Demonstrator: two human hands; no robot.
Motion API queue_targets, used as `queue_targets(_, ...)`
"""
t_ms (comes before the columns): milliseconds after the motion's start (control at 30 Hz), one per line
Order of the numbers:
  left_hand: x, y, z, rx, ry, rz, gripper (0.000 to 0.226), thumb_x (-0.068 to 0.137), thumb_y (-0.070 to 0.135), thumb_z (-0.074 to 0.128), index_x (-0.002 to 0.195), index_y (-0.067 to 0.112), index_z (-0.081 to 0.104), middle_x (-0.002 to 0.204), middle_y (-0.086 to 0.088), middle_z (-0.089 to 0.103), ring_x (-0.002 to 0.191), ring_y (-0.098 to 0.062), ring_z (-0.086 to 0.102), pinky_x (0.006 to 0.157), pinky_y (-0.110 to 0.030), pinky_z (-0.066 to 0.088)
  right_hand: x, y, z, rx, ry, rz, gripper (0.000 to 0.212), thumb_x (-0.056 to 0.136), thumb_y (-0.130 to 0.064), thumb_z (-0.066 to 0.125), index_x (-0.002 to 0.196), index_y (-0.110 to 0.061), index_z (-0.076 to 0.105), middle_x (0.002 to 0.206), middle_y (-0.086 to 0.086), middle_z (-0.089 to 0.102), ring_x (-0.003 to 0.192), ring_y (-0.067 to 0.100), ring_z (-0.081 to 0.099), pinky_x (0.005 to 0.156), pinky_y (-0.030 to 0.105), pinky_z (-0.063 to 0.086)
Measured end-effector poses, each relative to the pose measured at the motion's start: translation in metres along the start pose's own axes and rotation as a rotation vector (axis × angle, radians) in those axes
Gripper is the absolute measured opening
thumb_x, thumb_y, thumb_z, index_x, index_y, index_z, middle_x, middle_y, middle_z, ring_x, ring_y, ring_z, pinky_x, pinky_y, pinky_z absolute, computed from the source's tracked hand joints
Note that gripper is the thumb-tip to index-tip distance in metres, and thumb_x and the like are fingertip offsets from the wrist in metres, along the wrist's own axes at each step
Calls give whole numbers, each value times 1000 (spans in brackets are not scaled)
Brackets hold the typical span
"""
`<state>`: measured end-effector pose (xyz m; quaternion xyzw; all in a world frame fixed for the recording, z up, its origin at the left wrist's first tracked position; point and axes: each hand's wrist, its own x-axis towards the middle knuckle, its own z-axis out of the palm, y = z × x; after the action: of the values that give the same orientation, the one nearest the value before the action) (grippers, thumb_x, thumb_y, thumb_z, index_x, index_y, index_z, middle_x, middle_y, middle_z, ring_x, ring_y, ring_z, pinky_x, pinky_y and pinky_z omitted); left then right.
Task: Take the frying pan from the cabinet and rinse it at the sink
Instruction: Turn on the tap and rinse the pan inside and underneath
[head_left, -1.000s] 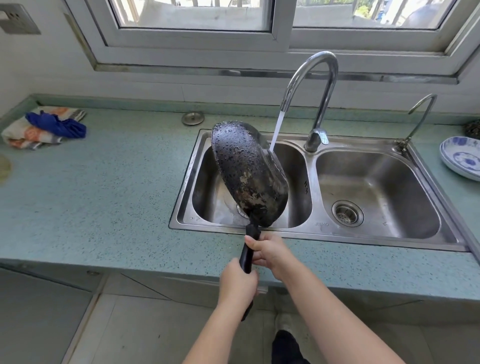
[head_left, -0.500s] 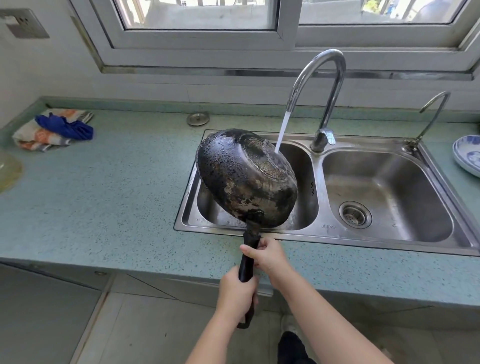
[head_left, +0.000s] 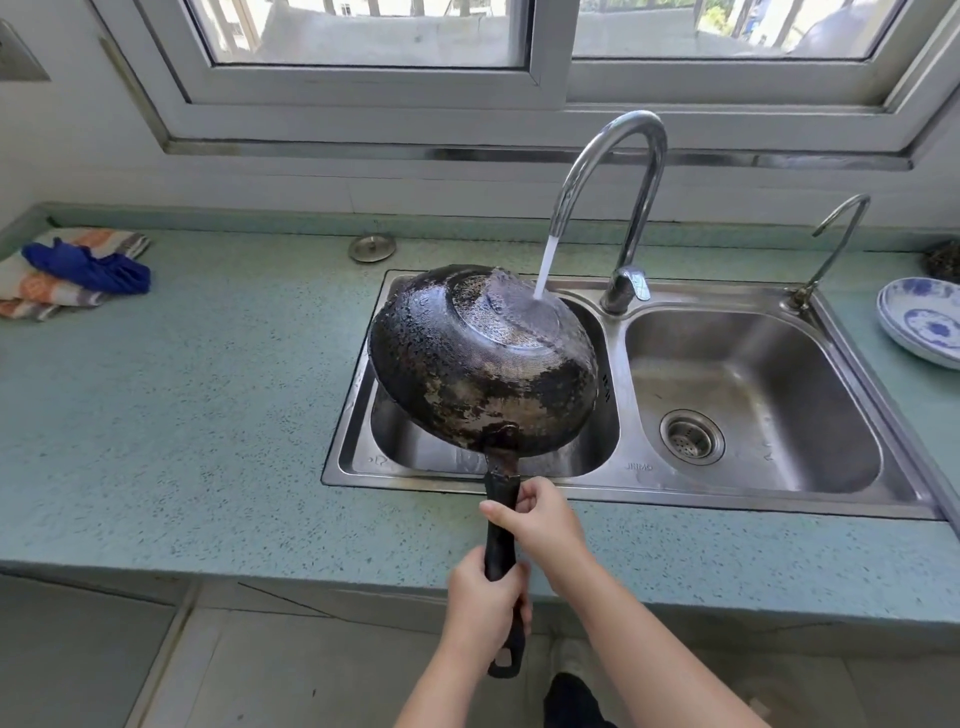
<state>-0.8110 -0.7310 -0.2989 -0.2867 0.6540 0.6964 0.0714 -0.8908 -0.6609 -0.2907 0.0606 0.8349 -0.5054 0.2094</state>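
The black frying pan (head_left: 467, 364) hangs upside down over the left basin of the steel sink (head_left: 753, 483), its scorched, wet underside facing me. Water runs from the curved tap (head_left: 613, 171) and lands on the far right part of the pan's flat base. My right hand (head_left: 540, 525) grips the black handle close to the pan. My left hand (head_left: 483, 608) grips the same handle lower down, near its end loop. The pan's inside is hidden.
A smaller tap (head_left: 836, 234) stands behind the right basin. Blue-and-white plates (head_left: 919, 322) sit at the right edge of the green counter (head_left: 182, 415). Folded cloths (head_left: 78, 270) lie far left. A metal sink plug (head_left: 371, 248) rests behind the sink.
The pan has rolled from on edge to bottom up and lowered over the left basin. The water stream, which passed behind it before, now strikes its base. Both hands stay on the handle.
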Motion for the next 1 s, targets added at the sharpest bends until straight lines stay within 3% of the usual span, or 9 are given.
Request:
queue_targets(500, 22, 10, 9, -8, -107, 16, 18, 87, 4, 56, 72, 6, 47, 41, 0, 49, 33, -19, 46, 38, -26, 42, 16, -7, -16, -37, 45, -12, 34, 68, -45, 73, 77, -24, 47, 70, -11, 52, 63, 4, 48, 55, 22, 36)
queue_targets(700, 35, 16, 8, -57, -146, -19, 18, 86, 6, 58, 71, 8, 49, 46, -1, 51, 35, -17, 48, 37, -25, 42, 27, -19, -17, -59, 70, 16, 39, 68, -44, 73, 87, -16, 52, 74, -10, 54, 75, 14, 54, 69, 30, 43)
queue_targets(1000, 42, 17, 14, -134, -217, -151, 12, 87, 3, 52, 77, 8, 49, 47, -2, 51, 35, -16, 45, 37, -24, 40, 32, -18, -19, -125, 69, 55, 39, 68, -48, 72, 87, -21, 51, 76, -12, 55, 80, 16, 57, 73, 33, 46)
